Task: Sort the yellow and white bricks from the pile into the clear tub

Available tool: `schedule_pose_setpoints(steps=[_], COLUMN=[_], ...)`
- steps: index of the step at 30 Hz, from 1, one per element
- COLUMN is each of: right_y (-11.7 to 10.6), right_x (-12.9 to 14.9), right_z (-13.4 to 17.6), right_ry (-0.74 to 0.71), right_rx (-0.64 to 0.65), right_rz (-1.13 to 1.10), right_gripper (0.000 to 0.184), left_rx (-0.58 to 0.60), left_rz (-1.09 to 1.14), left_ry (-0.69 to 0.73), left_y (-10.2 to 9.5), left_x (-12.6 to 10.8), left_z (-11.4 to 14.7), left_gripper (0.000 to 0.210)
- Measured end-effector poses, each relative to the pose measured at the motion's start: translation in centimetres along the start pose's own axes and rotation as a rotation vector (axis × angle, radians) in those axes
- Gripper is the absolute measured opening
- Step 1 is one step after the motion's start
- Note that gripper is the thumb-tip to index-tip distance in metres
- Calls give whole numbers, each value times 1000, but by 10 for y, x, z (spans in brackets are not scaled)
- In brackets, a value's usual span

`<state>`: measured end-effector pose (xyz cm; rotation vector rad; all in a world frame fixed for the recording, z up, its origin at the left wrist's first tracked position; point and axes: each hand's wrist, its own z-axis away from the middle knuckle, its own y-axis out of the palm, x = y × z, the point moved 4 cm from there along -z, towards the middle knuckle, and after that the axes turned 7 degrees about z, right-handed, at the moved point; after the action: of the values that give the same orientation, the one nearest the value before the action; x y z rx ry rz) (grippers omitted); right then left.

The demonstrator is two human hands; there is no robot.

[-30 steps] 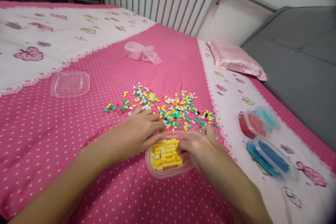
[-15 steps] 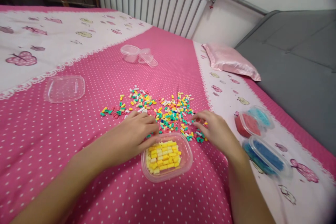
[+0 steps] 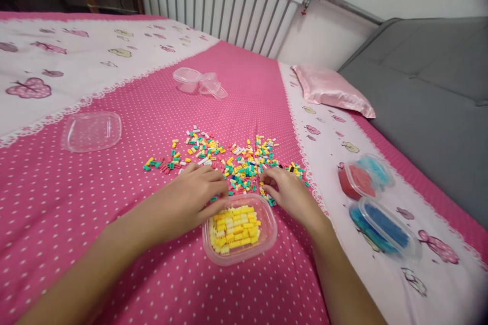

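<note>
A clear plastic container (image 3: 271, 236) holds yellow and pale-yellow building blocks (image 3: 236, 228) laid in rows. My left hand (image 3: 198, 190) is at its upper left, thumb over the rim and fingers curled down at the edge of the block pile. Whatever those fingers hold is hidden. Beyond the container spreads a loose pile of small blocks (image 3: 246, 165) in green, yellow, red and white. At the pile's right side is my right hand (image 3: 287, 190), fingers bent and thumb close to the forefinger. Any block between its fingertips is too small to make out.
A clear lid (image 3: 92, 132) lies on the pink dotted bedspread (image 3: 152, 264) at left. More clear tubs (image 3: 188, 80) stand farther back. On the right are a tub of red pieces (image 3: 356, 180) and one of blue pieces (image 3: 385, 226). A pillow (image 3: 331, 89) rests by the grey headboard (image 3: 419, 71).
My right hand has moved left and inward over the pile, uncovering blocks to its right. My left hand stays by the container's rim. The whole view has shifted slightly.
</note>
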<state>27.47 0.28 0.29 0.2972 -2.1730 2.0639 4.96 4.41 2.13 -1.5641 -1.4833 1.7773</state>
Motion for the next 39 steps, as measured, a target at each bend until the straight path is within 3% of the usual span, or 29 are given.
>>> schedule_pose_setpoints(steps=[6, 13, 20, 39], right_y=[0, 2, 3, 0], right_x=[-3, 1, 1, -8], right_z=[-1, -1, -2, -4], right_ry=[15, -18, -12, 43], right_rx=[-17, 5, -4, -224], right_rz=[-11, -26, -39, -296], right_gripper=[12, 20, 15, 13], left_rx=[48, 41, 38, 40], left_rz=[-9, -10, -8, -9], left_ry=[-26, -16, -13, -5], left_y=[1, 1, -1, 0], left_x=[1, 0, -2, -2], left_z=[0, 0, 0, 0], left_gripper=[31, 32, 32, 29])
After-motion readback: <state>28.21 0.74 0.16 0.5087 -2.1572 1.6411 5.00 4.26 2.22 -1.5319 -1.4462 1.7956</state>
